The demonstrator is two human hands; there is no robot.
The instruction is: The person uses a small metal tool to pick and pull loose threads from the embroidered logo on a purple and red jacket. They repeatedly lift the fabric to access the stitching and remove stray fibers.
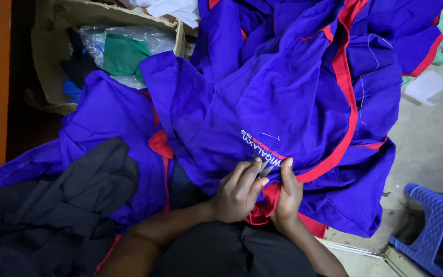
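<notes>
both hands meet low in the middle of the view on a blue work garment with red trim (pixel 283 97), spread over the person's lap and spilling up and to the right. the left hand (pixel 238 192) is curled narrow, pinching the cloth just under a patch of white and red embroidered lettering (pixel 262 146). the right hand (pixel 288 192) is closed the same way, thumb up against a small slim tool (pixel 266 168), maybe snips or a thread cutter, though i can't tell which hand really carries it. to work that spot cleanly i'd say keep the cloth taut between the two pinches and the tip flat to the stitching, clear of the weave. a dark garment (pixel 62 205) lies heaped at the left. behind, an open cardboard box (pixel 57 31) holds a clear plastic bag (pixel 129 41) with green fabric and some dark and blue cloth. a blue plastic stool (pixel 437 215) stands on the floor at right.
</notes>
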